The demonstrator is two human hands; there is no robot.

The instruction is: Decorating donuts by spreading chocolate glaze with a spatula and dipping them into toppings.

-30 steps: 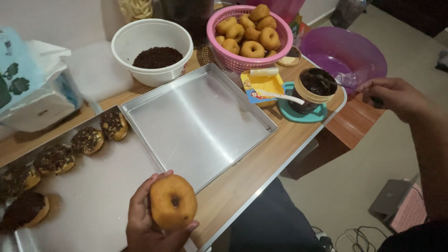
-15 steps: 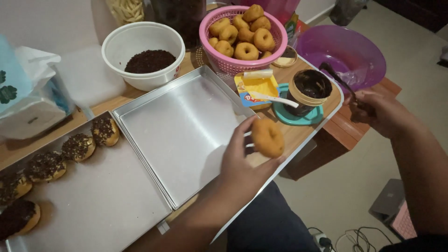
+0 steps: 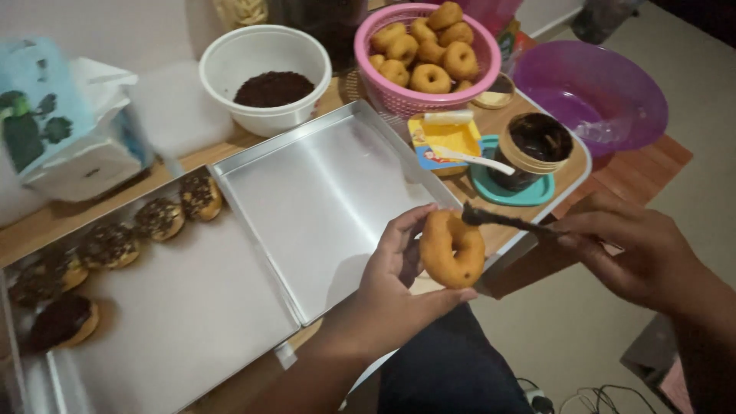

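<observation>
Golden doughnut [image 3: 451, 248] in left hand [image 3: 392, 287] fingers, chocolate-tipped spreader [image 3: 506, 221] pinched by right hand [image 3: 636, 257].

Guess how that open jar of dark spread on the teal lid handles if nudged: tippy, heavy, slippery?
The jar looks squat and wide, so probably hard to tip. It seems nearly full, likely heavy for its size. It sits on a smooth teal lid, so it may slide rather than topple.
</observation>
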